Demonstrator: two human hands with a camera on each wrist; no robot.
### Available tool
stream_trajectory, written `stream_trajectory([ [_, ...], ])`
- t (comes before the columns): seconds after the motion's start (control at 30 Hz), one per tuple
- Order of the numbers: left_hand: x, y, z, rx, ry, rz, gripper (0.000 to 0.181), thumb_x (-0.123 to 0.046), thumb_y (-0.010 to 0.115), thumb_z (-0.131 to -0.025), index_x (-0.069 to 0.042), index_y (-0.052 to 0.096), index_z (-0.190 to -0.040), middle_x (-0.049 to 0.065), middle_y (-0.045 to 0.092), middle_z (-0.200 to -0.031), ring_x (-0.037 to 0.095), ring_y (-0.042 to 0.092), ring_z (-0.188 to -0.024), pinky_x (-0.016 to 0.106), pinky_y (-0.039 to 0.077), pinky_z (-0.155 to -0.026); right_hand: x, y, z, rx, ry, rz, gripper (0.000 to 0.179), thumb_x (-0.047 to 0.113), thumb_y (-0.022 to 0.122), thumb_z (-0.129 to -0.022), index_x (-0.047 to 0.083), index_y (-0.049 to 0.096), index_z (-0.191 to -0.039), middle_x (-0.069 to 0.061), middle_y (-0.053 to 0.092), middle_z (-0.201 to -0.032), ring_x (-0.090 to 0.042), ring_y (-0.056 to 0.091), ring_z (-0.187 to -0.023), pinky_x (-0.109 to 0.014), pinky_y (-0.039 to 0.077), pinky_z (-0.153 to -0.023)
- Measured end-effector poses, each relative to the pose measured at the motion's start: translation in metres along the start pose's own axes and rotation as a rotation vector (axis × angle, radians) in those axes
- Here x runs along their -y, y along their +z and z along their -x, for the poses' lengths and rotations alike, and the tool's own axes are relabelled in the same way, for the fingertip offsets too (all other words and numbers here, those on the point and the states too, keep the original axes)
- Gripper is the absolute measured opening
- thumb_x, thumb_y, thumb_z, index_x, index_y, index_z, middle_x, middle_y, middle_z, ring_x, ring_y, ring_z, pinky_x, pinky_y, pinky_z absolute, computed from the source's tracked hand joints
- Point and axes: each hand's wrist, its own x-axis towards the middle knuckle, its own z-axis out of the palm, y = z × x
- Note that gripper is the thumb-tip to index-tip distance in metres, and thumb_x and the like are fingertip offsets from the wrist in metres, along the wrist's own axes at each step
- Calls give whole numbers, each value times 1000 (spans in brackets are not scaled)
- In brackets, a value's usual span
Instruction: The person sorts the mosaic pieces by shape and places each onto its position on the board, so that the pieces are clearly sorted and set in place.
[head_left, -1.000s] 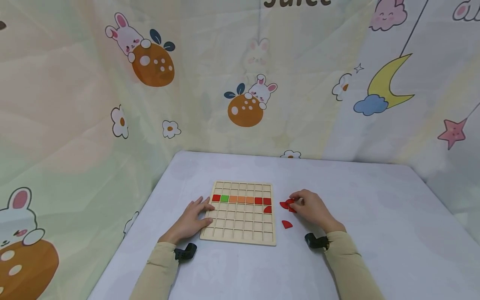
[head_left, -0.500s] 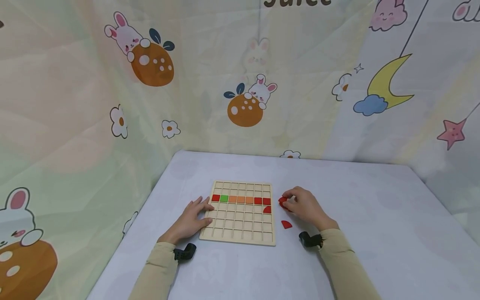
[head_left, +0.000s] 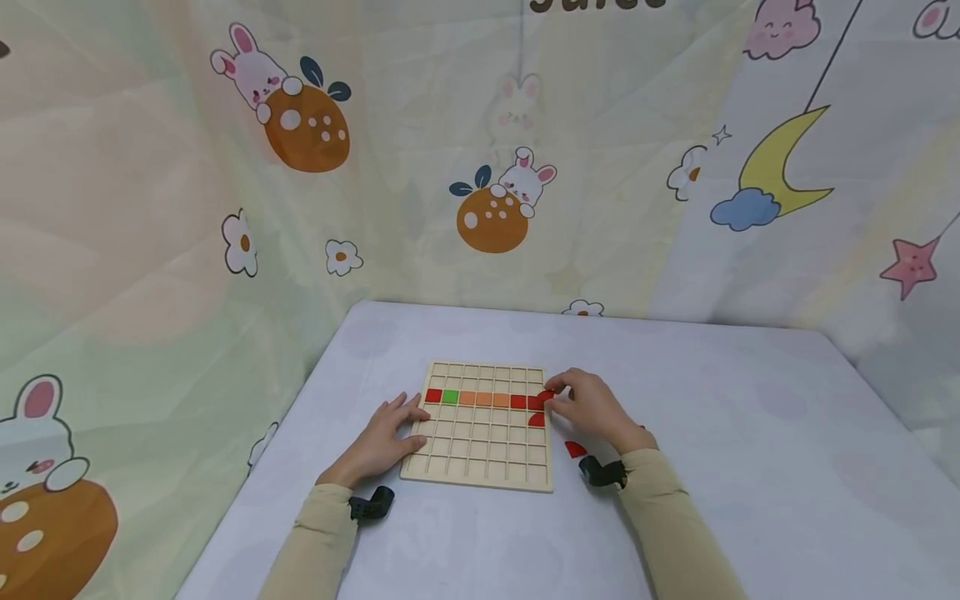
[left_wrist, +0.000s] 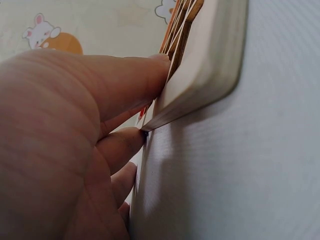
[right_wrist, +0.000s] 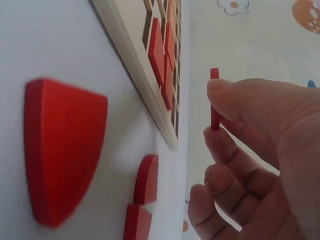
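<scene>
In the head view, my left hand (head_left: 378, 442) rests at the left edge of a light wooden grid board (head_left: 480, 458). Its thumb lies on the frame in the left wrist view, fingertips against the side. My right hand (head_left: 592, 408) is over the board's right edge and pinches a red piece (right_wrist: 215, 123) between thumb and index finger, seen edge-on in the right wrist view. One board row holds red, green (head_left: 450, 397), orange (head_left: 483, 400) and red squares. Below the row's right end sits a red quarter-circle piece (head_left: 536, 420).
A loose red quarter-circle piece (head_left: 575, 449) lies right of the board on the white table (head_left: 705, 375). Two more red pieces, one rounded (right_wrist: 146, 180) and one beside it (right_wrist: 137, 222), show in the right wrist view. A patterned cloth (head_left: 405, 167) hangs behind.
My right hand has moved left from the loose red pieces to the board's right edge, carrying a red piece. The left hand and the board have stayed put.
</scene>
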Motion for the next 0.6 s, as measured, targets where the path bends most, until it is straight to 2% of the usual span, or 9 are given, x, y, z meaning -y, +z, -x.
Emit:
stream_trajectory([
  [0.33,0,-1,-1,7,-6,-7,32,-21,72,-89,-21,63,-120,4,32,-157,31,9,-150,51,3,-122,7,8,0,-1,-28,-26,21,19,73,-87,16,72,-108,2,63,-102,-20,51,-84,-29,47,-66],
  [0.6,-1,0,0,1,-12,-2,32,-20,72,-88,-20,64,-119,4,33,-157,31,10,-150,52,3,-122,15,19,2,24,-30,5,19,23,76,-86,19,73,-104,4,62,-100,-19,53,-87,-32,51,-77],
])
